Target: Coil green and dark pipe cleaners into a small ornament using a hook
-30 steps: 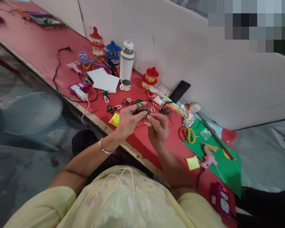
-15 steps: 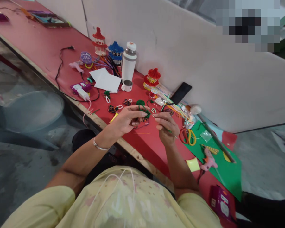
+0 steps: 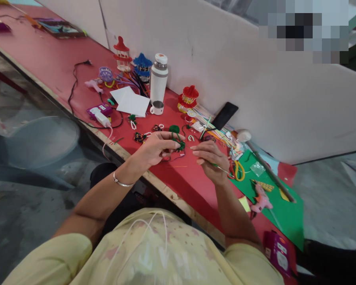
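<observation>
My left hand (image 3: 154, 149) is closed on a small dark green crochet piece (image 3: 182, 145), pinched between thumb and fingers, with green yarn running over the fingers. My right hand (image 3: 213, 161) grips a slim crochet hook (image 3: 223, 169) with a green part on its handle; the metal end sticks out behind the palm. A short gap separates the right fingertips from the crochet piece. Just beyond the left fingers lies a ball of green yarn (image 3: 174, 129). Dark crocheted charms with white beads (image 3: 140, 137) rest to the left on the red table (image 3: 192, 190).
A white thermos (image 3: 159, 79) stands near the wall beside a small cup (image 3: 157, 107) and white cards (image 3: 133, 103). Scissors (image 3: 239, 171), a pink glue gun (image 3: 261, 200) and a green sheet (image 3: 290, 221) lie to the right. A phone (image 3: 226, 115) rests by the wall.
My right hand with the hook has drawn away to the right from the crochet piece, widening the gap. My left hand has stayed nearly in place, still pinching the piece.
</observation>
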